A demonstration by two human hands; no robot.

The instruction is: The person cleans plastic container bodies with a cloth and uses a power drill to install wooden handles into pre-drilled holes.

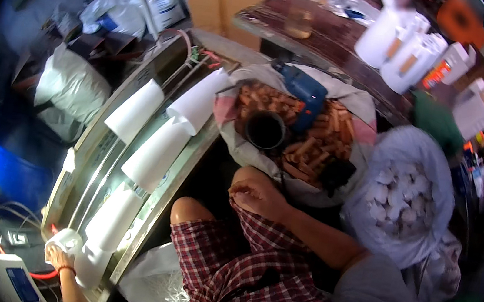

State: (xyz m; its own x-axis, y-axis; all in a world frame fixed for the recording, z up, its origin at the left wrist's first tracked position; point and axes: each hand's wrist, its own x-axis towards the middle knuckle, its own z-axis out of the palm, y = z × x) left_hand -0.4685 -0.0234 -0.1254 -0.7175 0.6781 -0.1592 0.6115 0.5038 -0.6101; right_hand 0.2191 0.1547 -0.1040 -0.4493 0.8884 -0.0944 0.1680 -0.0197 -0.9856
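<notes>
At the lower left, my left hand (pixel 59 259), a red band at its wrist, has its fingers wrapped round the end of a white roll (pixel 68 240) that shows a round, recessed end. This roll is at the near end of a long wooden trough (pixel 144 223) with a brightly lit inside. More white rolls lie in the trough, among them a middle one (pixel 156 152), a far one (pixel 198 99) and a left one (pixel 135 111). My right hand (pixel 257 196) rests on my knee, fingers curled; whatever they may hold is hidden.
Ahead, an open sack (pixel 238 132) holds many brown plugs (pixel 309 151), a blue power drill (pixel 304 95) and a dark cup (pixel 265 130). Right of it stands a bag of white round pieces (pixel 400 199). White rolls (pixel 413 60) stand on the dark table (pixel 330 34). Cables (pixel 17 213) lie left.
</notes>
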